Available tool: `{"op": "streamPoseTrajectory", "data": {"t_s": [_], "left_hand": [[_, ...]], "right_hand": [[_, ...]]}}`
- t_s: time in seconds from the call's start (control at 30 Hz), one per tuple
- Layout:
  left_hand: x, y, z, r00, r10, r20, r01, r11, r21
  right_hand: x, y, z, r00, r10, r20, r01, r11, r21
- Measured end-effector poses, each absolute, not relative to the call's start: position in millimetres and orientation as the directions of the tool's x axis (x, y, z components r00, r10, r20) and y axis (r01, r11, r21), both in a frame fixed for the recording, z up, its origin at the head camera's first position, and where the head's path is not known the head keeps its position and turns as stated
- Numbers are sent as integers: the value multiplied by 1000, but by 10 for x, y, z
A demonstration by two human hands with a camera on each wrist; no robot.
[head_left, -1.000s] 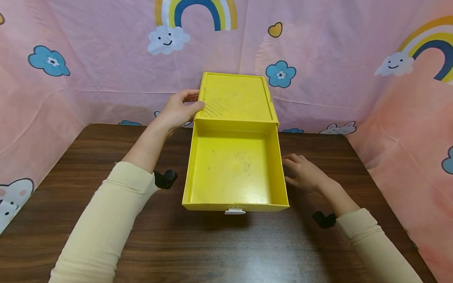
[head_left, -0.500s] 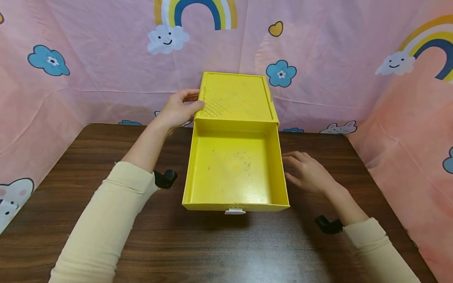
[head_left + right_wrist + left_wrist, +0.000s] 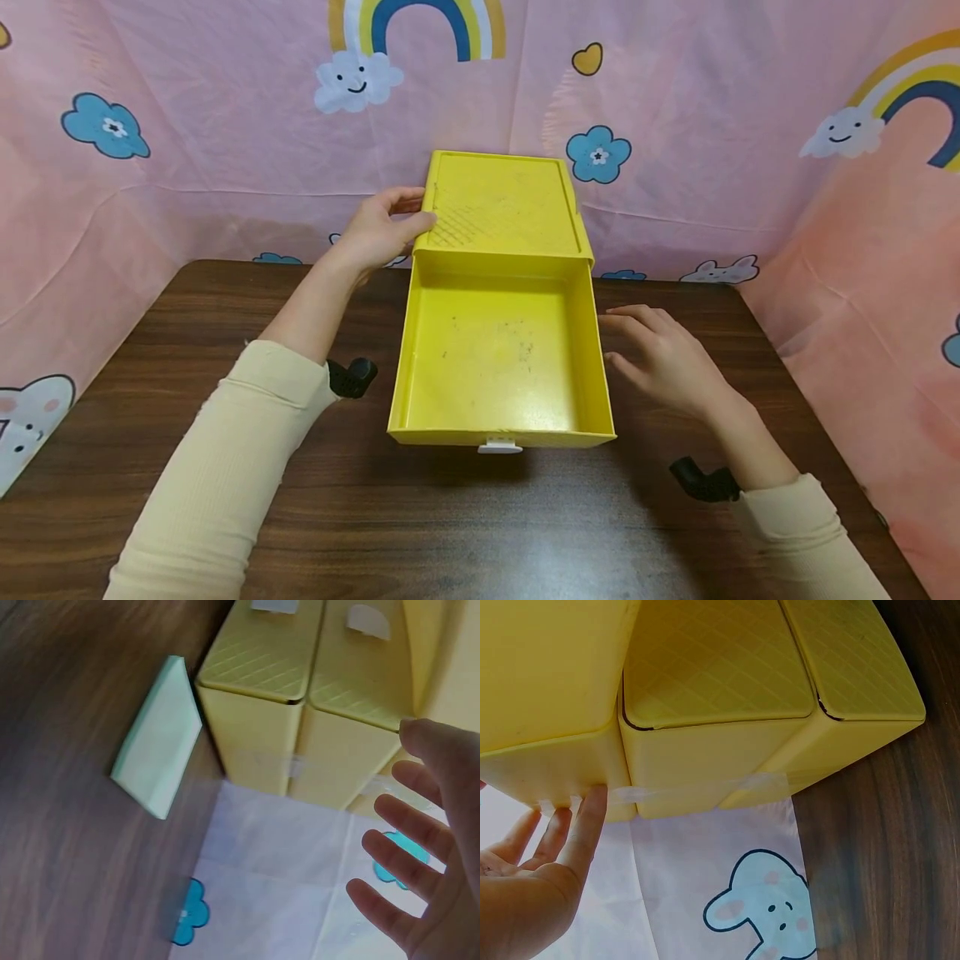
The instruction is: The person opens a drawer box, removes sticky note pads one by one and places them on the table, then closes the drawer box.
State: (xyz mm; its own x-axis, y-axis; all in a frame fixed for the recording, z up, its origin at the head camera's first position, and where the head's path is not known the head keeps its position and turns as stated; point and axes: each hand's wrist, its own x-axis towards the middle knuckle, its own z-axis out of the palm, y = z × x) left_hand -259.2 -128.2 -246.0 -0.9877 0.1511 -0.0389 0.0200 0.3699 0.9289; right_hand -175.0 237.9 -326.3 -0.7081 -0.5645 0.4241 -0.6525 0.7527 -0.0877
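A yellow drawer cabinet (image 3: pixel 506 204) stands at the back of the table in the head view, its top drawer (image 3: pixel 491 358) pulled far out with nothing in it. My left hand (image 3: pixel 378 233) lies at the cabinet's upper left edge, thumb over the top. In the left wrist view, straight fingers (image 3: pixel 589 825) press against its side. To the right of the drawer is my right hand (image 3: pixel 667 358), holding nothing, fingers extended and fingertips near the drawer wall. The right wrist view shows a pale green flat block (image 3: pixel 161 742) on the table by the lower drawers (image 3: pixel 259 652).
A white handle (image 3: pixel 499 447) juts from the front of the pulled-out drawer. Pink printed cloth (image 3: pixel 300 125) hangs behind and beside the dark wooden table (image 3: pixel 360 525). The lower drawers are hidden under the top one in the head view.
My right hand has drifted slightly right and away from the drawer's side, showing more of its fingers. The left hand, cabinet and drawer stay where they were.
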Motion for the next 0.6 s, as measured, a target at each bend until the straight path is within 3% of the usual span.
{"op": "streamPoseTrajectory", "data": {"t_s": [0.6], "left_hand": [[-2594, -1290, -2454, -985, 163, -54, 5, 338, 941]], "right_hand": [[-1541, 2258, -2894, -637, -551, 539, -682, 729, -59]]}}
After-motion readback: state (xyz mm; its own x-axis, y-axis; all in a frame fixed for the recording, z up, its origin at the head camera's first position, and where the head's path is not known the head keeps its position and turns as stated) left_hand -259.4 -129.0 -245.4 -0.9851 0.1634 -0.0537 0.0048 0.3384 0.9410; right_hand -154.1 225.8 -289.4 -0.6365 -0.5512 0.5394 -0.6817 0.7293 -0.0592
